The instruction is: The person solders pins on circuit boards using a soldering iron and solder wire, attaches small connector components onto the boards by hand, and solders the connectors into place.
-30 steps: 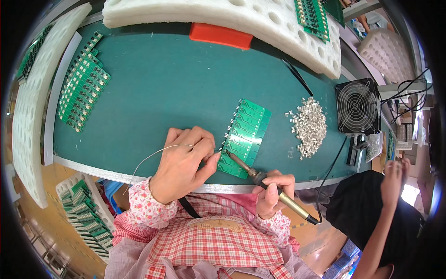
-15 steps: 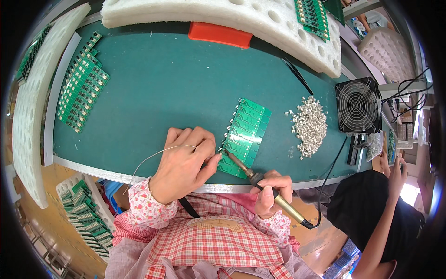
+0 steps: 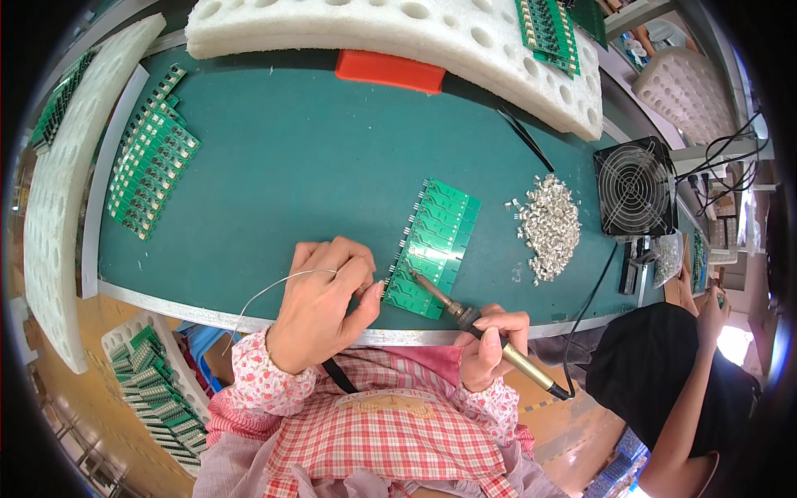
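A green circuit board panel lies on the green mat, with pins along its left edge. My right hand grips a soldering iron; its tip is over the lower left part of the panel, and I cannot tell whether it touches. My left hand is closed beside the panel's lower left corner, with a thin solder wire running through its fingers and trailing toward the wrist. The wire's front end is hidden by the fingers.
Right of the panel lies a heap of small silvery parts, with black tweezers above. A black fan stands at the right edge. White foam and a red tray line the back. Populated boards lie left. A co-worker's arm is at right.
The iron's tip has shifted slightly right, away from the pin row. My left hand has drawn a little left and down, leaving a wider gap to the panel.
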`<state>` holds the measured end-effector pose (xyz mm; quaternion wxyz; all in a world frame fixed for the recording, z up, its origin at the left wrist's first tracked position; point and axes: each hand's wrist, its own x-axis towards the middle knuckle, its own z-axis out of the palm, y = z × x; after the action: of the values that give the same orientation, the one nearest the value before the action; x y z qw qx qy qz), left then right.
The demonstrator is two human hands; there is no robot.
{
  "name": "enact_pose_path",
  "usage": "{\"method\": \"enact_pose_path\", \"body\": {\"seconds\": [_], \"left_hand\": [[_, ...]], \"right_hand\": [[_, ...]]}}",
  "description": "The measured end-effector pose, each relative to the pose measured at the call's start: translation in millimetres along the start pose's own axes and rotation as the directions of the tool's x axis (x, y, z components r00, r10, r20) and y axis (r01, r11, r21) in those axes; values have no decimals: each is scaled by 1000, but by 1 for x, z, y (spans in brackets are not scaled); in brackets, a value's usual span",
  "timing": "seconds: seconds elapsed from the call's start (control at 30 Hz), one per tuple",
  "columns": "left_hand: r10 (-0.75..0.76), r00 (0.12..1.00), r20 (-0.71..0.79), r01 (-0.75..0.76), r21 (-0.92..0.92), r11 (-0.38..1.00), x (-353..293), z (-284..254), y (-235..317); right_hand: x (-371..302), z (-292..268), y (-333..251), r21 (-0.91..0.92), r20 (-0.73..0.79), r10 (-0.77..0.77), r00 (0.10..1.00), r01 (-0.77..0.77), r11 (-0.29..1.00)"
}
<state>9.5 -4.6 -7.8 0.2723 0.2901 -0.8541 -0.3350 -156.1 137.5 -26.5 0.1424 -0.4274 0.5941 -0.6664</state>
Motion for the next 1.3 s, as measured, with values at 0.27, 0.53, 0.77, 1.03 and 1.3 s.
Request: {"method": "enact_pose_path", "body": {"seconds": [0.27,0.53,0.77,1.03,1.3], "left_hand": [[7,1000,21,-8,48,999,5,2,1],[54,999,-2,-53,87,995,6,5,0],[53,998,-14,-52,80,995,6,6,-1],[10,1000,-23,-9,21,1000,3,4,-2],[24,1000,-7,-24,54,998,2,4,-1]], "right_hand": [[2,-2,-3,-50,101,99,990,-95,994],[3,-2,1,-49,110,13,994,-7,999],[3,-1,0,-63,112,5,994,2,998],[0,1,-1,46,-38,29,999,-27,999],[3,-2,-2,-10,114,27,993,-26,1000]]}}
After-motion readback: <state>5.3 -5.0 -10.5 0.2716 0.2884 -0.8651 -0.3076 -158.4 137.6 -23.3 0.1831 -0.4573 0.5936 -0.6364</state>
